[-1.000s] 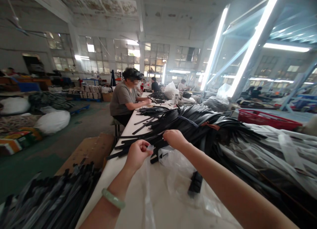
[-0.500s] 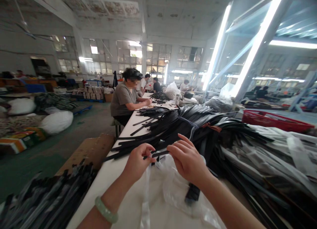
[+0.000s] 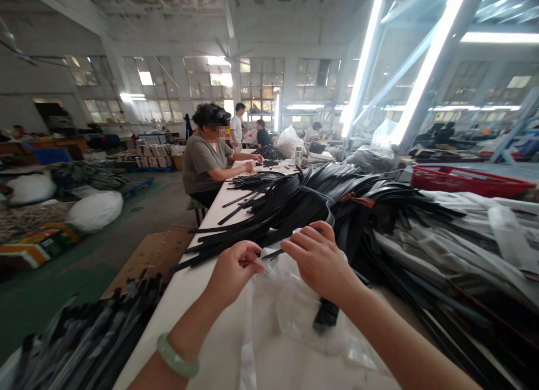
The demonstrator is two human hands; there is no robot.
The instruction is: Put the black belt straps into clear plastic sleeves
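Over the white table (image 3: pixel 214 269), my left hand (image 3: pixel 229 275) pinches the end of a thin translucent plastic sleeve (image 3: pixel 247 345), which hangs down toward me. My right hand (image 3: pixel 320 263) is closed, its fingers curled, on a narrow black strap (image 3: pixel 274 254). The strap's end points at my left fingertips, and clear plastic lies around it there. Whether the end is inside the sleeve I cannot tell. Below my right hand lies crumpled clear plastic (image 3: pixel 295 317) with a black strap end (image 3: pixel 326 316). A large tied bundle of black straps (image 3: pixel 290 207) lies just beyond both hands.
Wrapped straps (image 3: pixel 96 334) stand beside a cardboard sheet (image 3: pixel 147 258) at lower left. White plastic-wrapped strips (image 3: pixel 463 238) and a red crate (image 3: pixel 469 181) are on the right. A co-worker (image 3: pixel 206 159) sits at the table's far left side, hands over the table.
My hands stay close together; less of the black strap shows between them. My right fingers have curled in more. The view has tilted down slightly, and a person in the background now stands more upright.
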